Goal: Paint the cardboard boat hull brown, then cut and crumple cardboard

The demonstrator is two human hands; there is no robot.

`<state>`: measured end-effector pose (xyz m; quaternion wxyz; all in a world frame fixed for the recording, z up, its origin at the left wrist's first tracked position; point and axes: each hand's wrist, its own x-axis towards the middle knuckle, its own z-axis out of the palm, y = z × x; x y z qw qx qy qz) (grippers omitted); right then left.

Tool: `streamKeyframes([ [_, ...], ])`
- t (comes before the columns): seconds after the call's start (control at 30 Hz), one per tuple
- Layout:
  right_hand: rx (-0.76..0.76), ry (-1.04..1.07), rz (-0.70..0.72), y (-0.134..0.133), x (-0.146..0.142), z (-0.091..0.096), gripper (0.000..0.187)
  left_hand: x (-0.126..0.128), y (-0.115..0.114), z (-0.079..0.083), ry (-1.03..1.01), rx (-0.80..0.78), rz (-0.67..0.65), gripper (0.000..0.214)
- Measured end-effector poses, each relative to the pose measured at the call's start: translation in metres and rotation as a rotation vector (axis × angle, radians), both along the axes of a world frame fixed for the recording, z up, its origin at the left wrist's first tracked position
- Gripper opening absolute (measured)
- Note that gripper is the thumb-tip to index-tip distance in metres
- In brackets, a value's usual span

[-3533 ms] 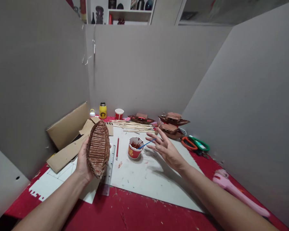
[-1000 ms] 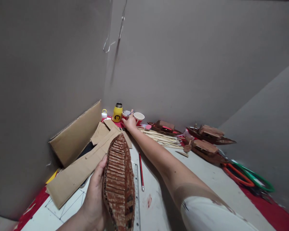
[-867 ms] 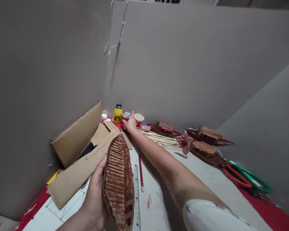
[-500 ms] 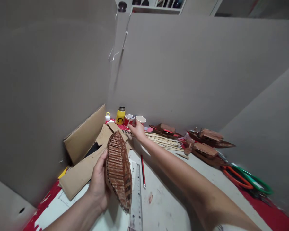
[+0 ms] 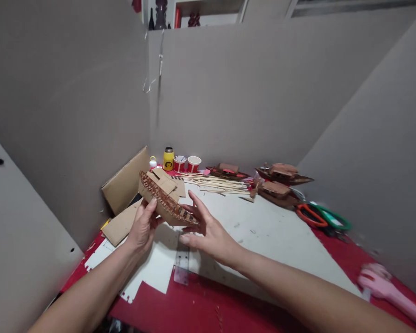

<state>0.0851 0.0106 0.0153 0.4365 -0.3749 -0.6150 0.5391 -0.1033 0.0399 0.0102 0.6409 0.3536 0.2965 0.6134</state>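
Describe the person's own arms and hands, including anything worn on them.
The left hand and right hand are ungloved, with no ring showing on the visible fingers. The left forearm and right forearm are bare, with no sleeve, watch or bracelet in view.

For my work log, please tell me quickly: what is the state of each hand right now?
Left hand: closed, holding the brown boat-shaped cardboard model.
Right hand: open, at the model's right-hand tip; contact cannot be told.

Right hand (image 5: 211, 233) back from the cups (image 5: 193, 168), beside the now-tipped cardboard boat (image 5: 167, 203).
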Motion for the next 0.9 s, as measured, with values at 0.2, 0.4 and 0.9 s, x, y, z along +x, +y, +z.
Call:
streamKeyframes([
  [0.2, 0.078, -0.057, -0.118, -0.009, 0.018, 0.006, 0.122, 0.022, -0.027, 0.01, 0.129, 0.096, -0.116, 0.049],
  [0.4, -0.037, -0.077, -0.072, -0.018, 0.076, 0.013, 0.106, 0.036, -0.043, 0.021, 0.287, 0.05, -0.301, 0.062],
  [0.9, 0.21, -0.651, -0.239, -0.014, 0.194, -0.035, 0.111, 0.073, -0.021, 0.01, 0.465, -0.093, -0.298, 0.041],
])
